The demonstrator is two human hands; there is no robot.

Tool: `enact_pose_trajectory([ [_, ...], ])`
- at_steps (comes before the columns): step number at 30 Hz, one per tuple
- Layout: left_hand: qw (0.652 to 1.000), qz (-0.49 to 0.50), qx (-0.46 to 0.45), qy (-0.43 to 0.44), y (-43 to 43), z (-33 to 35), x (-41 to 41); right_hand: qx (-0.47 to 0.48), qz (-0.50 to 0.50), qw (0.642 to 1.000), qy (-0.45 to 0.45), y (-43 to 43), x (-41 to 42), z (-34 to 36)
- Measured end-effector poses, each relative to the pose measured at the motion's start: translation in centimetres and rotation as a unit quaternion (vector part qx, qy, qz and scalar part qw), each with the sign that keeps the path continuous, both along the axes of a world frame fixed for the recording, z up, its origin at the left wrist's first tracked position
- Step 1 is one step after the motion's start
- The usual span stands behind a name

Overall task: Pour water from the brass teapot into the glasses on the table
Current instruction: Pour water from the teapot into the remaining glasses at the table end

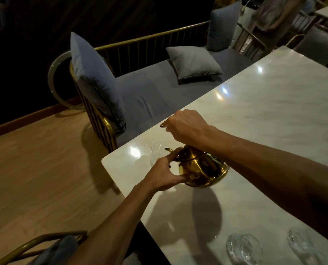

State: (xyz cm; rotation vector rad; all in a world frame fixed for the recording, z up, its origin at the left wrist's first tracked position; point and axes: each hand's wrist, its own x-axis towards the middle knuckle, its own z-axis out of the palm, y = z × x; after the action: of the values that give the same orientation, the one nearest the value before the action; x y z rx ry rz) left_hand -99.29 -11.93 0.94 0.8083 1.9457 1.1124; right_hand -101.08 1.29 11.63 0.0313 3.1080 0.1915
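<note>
Here, the fingers (pixel 186 175) of the left hand (pixel 163 175) are clamped on the side and underside of the shiny round brass teapot (pixel 203 169), thumb near the base of the curved spout (pixel 169 150). The right hand (pixel 186 127) is above it, fingers curled shut around the thin brass handle (pixel 162 125), only an end of which sticks out past the knuckles. Teapot is tipped toward the spout side and looks raised above the white marble-look tabletop (pixel 264 115), its dark shadow on the surface just nearer the camera. Spout tip sits over or just beside the rim of a clear cut-glass tumbler (pixel 157 152) standing near the tabletop's left corner; cannot tell whether water is flowing or how full that glass is. Two more clear glasses are at the near edge, well apart from the teapot: one glass (pixel 243 249) and another glass (pixel 302 245) further right, both blurred. Both bare forearms reach in from the lower right. Beyond the tabletop is a grey-cushioned bench (pixel 149 92) with a gold metal rail back, and loose grey pillows (pixel 193 62) on it. Wooden floor (pixel 35 159) to the left. A gold-framed chair back (pixel 44 245) at the bottom left.
</note>
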Motion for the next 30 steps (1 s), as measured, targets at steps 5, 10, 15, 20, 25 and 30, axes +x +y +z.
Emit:
enact_pose_trajectory([
  [5,1.0,0.011,-0.002,-0.007,0.11,-0.34,0.0,0.0,0.002,1.0,-0.008,-0.03,-0.27,-0.32],
  [10,1.0,0.015,-0.006,-0.01,0.12,-0.45,-0.07,0.0,0.009,1.0,-0.01,-0.1,-0.45,-0.43],
  [15,1.0,0.018,-0.003,-0.01,0.3,-0.06,0.12,0.01,0.019,1.0,-0.015,0.03,-0.49,-0.47],
  [20,1.0,0.019,-0.005,-0.015,0.51,0.02,0.39,0.015,0.02,0.999,-0.028,0.07,-0.45,-0.46],
  [25,1.0,0.02,0.0,-0.016,0.38,-0.04,0.44,0.022,0.022,0.999,-0.033,0.08,-0.56,-0.61],
  [30,1.0,0.022,-0.003,-0.02,0.45,0.11,0.48,0.028,0.021,0.998,-0.043,0.07,-0.77,-0.55],
])
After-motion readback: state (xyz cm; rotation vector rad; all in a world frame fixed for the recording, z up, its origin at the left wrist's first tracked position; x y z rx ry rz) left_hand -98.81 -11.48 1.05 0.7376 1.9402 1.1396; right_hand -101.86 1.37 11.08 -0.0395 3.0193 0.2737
